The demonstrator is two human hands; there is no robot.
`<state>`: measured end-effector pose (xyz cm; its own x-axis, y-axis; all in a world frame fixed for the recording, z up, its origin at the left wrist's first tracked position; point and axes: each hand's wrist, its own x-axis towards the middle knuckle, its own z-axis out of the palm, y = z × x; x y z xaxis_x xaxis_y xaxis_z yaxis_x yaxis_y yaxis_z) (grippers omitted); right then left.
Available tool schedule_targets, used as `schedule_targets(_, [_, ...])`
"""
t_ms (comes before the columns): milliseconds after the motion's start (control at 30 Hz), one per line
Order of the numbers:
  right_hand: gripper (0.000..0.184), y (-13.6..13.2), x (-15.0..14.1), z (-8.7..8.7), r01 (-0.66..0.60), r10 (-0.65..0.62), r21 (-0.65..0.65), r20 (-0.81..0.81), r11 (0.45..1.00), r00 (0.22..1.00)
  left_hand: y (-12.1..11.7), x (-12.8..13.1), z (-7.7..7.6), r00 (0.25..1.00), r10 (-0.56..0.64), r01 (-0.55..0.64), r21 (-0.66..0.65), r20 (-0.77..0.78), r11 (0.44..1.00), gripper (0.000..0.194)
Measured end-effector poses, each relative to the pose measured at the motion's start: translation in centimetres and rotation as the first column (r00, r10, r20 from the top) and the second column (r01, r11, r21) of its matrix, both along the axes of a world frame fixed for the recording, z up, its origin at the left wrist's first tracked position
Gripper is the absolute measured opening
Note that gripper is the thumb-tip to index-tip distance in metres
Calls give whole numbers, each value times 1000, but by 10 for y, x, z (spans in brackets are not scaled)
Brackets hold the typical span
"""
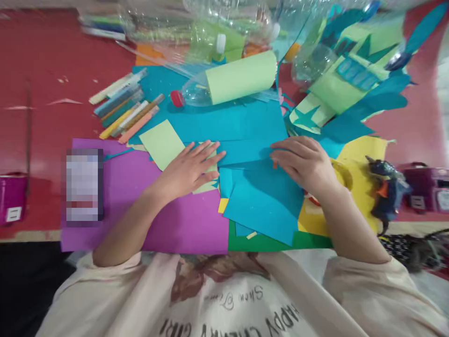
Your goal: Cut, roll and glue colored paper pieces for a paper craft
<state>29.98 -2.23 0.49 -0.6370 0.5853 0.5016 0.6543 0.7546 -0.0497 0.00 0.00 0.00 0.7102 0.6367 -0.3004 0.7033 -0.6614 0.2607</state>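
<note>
My left hand [191, 168] lies flat with fingers spread, pressing on a light green paper piece [162, 142] and the edge of a teal paper sheet [263, 196]. My right hand [305, 161] rests on the same teal sheet, fingers curled and pinched near a small orange object [274, 164] that I cannot make out. A purple paper sheet [182, 220] lies under my left forearm. Yellow paper [361, 159] and green paper [266, 242] lie beneath the teal sheets.
A plastic bottle wrapped in light green paper [231, 82] lies behind the hands. Several markers [122, 110] lie at the left. More decorated bottles [336, 70] stand at the back right. A glue gun [386, 187] rests at the right, a phone [84, 185] at the left.
</note>
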Motion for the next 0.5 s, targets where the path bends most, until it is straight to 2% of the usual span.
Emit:
schedule_targets(167, [12,-4,11,12,57,-60,-34,-99,998,993,-2,-23,-3,998,56,-57,46,38,997,66])
schedule_targets(333, [14,-25,16,27,9,-12,-34,-100,999,995,-9,-41,-3,991,129,-130,31,18,991,59])
schedule_targets(433, [11,-47,14,38,-40,37,-197,-22,980,999,-11,-50,1,987,153,-154,13,41,988,55])
schedule_targets(500, [15,-61,9,49,-78,87,-405,3,911,996,-12,-55,1,982,176,-177,2,67,984,55])
